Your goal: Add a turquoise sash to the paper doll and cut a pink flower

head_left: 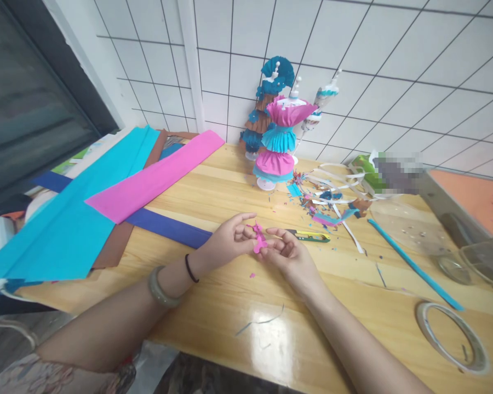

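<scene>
A small cut piece of pink crepe paper (259, 241) is held up between my two hands, just above the wooden table. My left hand (239, 234) pinches its left side with thumb and fingers. From the other side, my right hand (287, 253) grips the lower right part with thumb and forefinger. Yellow-and-green thread snips (312, 236) lie on the table just beyond my right hand. A tiny pink scrap (252, 275) rests on the wood below the hands.
Two dress-form figures, one in pink and turquoise ruffles (276, 139), stand by the tiled wall. Folded turquoise (66, 219) and pink paper (160, 178) lie left. Scraps and white strips (347, 227) sit right, with a turquoise strip (414, 265) and a tape roll (425, 323).
</scene>
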`<state>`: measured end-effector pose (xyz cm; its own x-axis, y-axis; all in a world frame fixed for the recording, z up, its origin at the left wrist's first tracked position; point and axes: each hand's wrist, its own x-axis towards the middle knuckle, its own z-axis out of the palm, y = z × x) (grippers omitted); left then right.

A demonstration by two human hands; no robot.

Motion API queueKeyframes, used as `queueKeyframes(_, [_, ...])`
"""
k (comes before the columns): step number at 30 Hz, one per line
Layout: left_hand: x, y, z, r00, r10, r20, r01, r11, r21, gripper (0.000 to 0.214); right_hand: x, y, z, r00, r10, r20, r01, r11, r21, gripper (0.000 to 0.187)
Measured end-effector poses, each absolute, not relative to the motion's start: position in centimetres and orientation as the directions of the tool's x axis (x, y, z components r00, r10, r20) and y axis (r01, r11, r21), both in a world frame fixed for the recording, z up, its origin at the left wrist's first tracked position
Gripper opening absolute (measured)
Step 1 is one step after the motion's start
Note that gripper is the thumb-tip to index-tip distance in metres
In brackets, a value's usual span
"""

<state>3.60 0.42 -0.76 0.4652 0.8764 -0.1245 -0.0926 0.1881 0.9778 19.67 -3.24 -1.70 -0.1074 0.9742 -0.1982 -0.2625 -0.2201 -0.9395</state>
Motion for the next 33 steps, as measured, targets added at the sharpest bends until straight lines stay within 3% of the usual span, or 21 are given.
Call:
queueKeyframes(7, [3.5, 0.5, -0.9, 0.474, 0.873, -0.114, -0.083, 0.173, 0.981, 0.059, 19.4, -3.3, -1.6, -0.139, 0.966, -0.219, -0.231, -0.246, -0.941, 0.045])
queueKeyframes(19, [3.2, 0.9, -1.0, 0.447, 0.865, -0.228, -0.134, 0.316, 0.939, 0.064, 19.6, -3.2, -2.1, -0.193, 0.957, -0.216, -0.311, -0.269, -0.912, 0.044])
queueKeyframes(27, [3.2, 0.9, -1.1, 0.511, 0.849, -0.133, -0.077, 0.199, 0.977, 0.07, 19.7, -3.2, -2.7, -0.169, 0.962, -0.215, -0.353, -0.262, -0.898, 0.042])
queueKeyframes(33, [3.0, 0.9, -0.9, 0.501, 0.851, -0.16, -0.057, 0.217, 0.974, 0.067, 19.8, -3.2, -2.4, -0.18, 0.959, -0.22, -0.373, -0.274, -0.886, 0.041])
